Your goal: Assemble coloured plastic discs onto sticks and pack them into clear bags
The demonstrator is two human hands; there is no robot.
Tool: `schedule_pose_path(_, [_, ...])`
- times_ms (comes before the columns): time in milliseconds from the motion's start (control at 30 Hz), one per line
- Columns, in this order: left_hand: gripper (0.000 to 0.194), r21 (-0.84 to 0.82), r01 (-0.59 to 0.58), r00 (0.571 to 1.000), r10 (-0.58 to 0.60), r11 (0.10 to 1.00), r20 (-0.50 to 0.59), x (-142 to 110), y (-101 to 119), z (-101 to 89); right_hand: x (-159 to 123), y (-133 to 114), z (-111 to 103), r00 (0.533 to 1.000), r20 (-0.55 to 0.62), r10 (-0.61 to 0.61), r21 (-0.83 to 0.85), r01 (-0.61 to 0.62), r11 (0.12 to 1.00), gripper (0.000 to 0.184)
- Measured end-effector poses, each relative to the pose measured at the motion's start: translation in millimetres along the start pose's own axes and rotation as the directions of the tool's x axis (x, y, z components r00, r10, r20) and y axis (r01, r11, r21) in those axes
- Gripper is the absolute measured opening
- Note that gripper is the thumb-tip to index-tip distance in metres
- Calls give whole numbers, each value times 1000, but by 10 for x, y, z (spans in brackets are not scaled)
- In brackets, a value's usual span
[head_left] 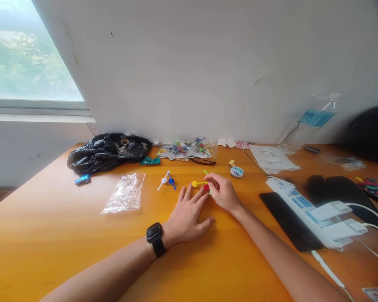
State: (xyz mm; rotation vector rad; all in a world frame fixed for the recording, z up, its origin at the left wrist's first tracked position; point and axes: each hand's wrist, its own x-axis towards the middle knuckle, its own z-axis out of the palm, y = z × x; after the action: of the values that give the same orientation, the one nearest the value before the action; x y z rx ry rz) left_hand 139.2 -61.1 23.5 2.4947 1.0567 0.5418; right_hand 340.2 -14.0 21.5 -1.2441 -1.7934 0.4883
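Note:
My left hand [190, 214], wearing a black watch [154, 233], lies flat on the table with its fingers spread. Its fingertips are close to a yellow plastic arrow piece [194, 184] with a round disc. My right hand [223, 192] is closed in a pinch over the small arrow pieces, partly covering a red one [206, 187] and a green one [205, 171]. Which of these its fingertips grip is hard to see. Left of them, a white arrow piece [164, 180] and a blue one [171, 181] lie with their tips together.
At the back lie a black plastic bag [107, 153] and a clear bag of coloured pieces [185, 150]. An empty clear bag [124, 195] is at left. On the right are a round tin [236, 172], a power strip [297, 203], a black tablet-like slab [286, 222] and a bottle [311, 121].

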Motion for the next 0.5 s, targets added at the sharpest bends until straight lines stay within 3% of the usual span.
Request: schedule_pose_path(500, [70, -27, -14, 999, 13, 1000, -38, -14, 0, 18, -12, -96, -22, 989, 144, 19, 152, -41, 987, 18])
